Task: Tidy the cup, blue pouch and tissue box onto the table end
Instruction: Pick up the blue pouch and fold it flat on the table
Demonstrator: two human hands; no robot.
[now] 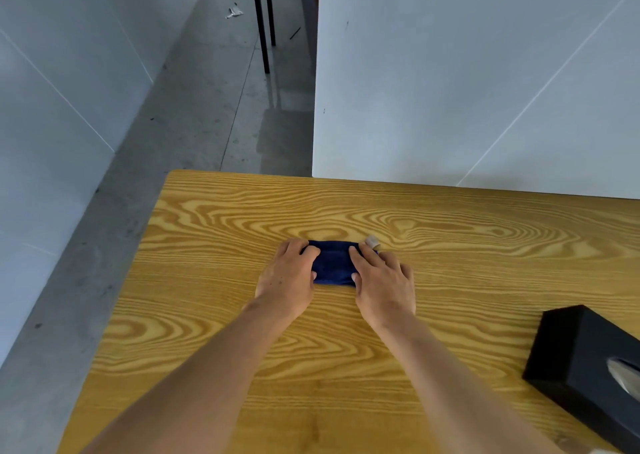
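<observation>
Wood-grain desk (450,245), yellow laminate with bold swirling figure, set against smooth white panels (467,72) over a grey concrete floor (194,114). Blue pouch (333,263), soft dark fabric, oblong, lying flat mid-desk toward the far end, clasped at both short ends: left hand (289,280) and right hand (384,284), each grip narrow, fingers curled on cloth. Tissue box (585,367), matt black, rectangular, at right edge, well apart.
</observation>
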